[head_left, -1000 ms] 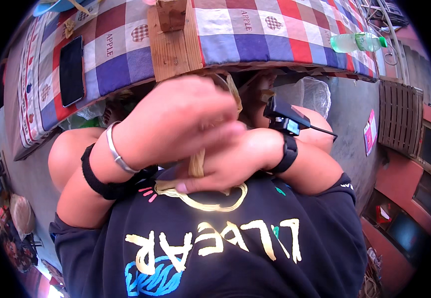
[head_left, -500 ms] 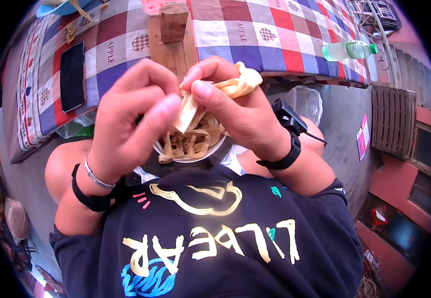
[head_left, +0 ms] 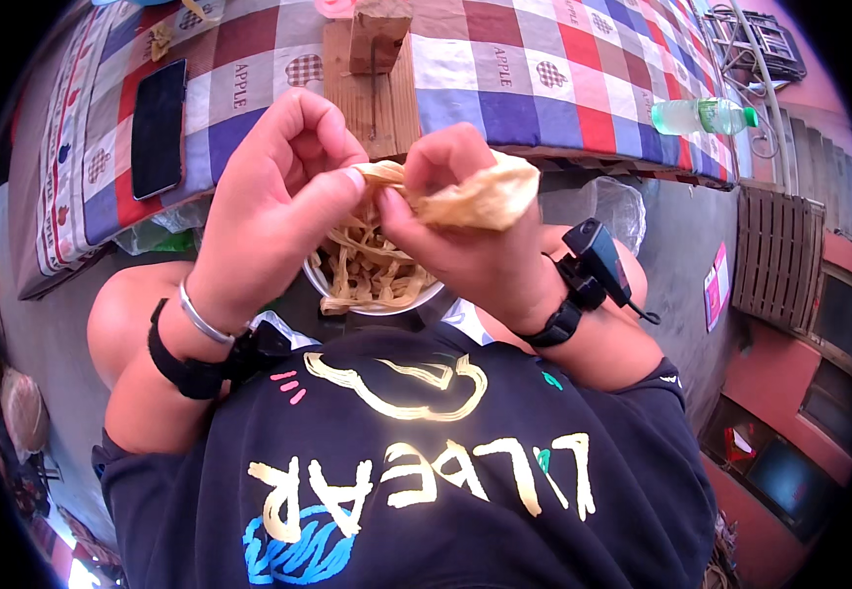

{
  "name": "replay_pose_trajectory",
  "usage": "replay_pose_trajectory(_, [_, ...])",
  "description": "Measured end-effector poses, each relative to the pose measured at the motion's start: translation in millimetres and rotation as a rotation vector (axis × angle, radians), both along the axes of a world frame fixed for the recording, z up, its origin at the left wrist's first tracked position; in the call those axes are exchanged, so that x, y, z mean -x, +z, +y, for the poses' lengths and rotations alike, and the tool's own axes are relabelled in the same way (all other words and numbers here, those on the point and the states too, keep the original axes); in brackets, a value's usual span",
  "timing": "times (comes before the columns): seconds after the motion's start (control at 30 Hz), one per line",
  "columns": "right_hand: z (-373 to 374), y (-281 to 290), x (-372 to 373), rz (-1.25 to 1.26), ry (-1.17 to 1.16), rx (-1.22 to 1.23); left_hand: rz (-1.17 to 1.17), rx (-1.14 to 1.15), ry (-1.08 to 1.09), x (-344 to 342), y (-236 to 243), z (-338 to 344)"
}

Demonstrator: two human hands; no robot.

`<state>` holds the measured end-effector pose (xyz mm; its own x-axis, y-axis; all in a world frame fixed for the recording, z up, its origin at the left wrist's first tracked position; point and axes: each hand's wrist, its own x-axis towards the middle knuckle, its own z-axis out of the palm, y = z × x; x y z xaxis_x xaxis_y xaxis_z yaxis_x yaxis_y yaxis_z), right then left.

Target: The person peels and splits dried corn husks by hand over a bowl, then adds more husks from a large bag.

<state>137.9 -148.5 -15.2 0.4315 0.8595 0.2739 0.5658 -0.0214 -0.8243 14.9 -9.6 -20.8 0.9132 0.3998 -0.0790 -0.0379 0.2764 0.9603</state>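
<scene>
My left hand pinches one end of a soft pale-yellow strip between thumb and fingertips. My right hand has its fingers curled around the same strip, and a wider folded part sticks out past its knuckles. Between the two hands a short length is drawn out, looking twisted. Just beneath them a white bowl sits at my lap, holding many tan knotted strips. My hands partly cover the bowl's far side. What the strip is made of I cannot tell for sure.
A checked cloth covers the table ahead. On it lie a dark phone, a wooden board with an upright block, and a green-capped bottle. Clear plastic bags hang by the table edge. A slatted wooden piece stands right.
My right hand has turned, bringing the strip's folded part forward over its knuckles. The flat end that hung between my hands no longer hangs there. The whole view has shifted slightly.
</scene>
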Motion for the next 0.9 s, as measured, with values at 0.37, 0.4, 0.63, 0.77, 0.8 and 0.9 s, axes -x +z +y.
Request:
replay_pose_trajectory(0.37, [-5.9, -8.4, 4.3, 0.324, 0.069, -0.116, -0.036, -0.349, -0.099, 3.7, -8.9, -7.7])
replay_pose_trajectory(0.4, [-5.9, -8.4, 5.4, 0.349, 0.063, -0.117, -0.042, -0.444, -0.106, 4.4, -6.6, -7.2])
replay_pose_trajectory(0.63, [-15.0, 14.9, -28.6, 0.251, 0.344, 0.224, -0.051, -0.69, -0.158, 20.6, 8.7, 13.1])
replay_pose_trajectory(0.77, [-21.7, 25.7, -36.6, 0.535, 0.353, 0.254, 0.085, -0.594, -0.285, 31.9, 10.2, 32.9])
replay_pose_trajectory(0.8, [-20.9, 23.7, -34.1, 0.541, 0.348, 0.266, 0.058, -0.644, -0.293, 31.8, 6.0, 35.2])
replay_pose_trajectory(0.9, [-18.2, 26.7, -31.0, 0.682, 0.308, 0.389, -0.021, -0.828, -0.282, 21.5, 14.2, 35.8])
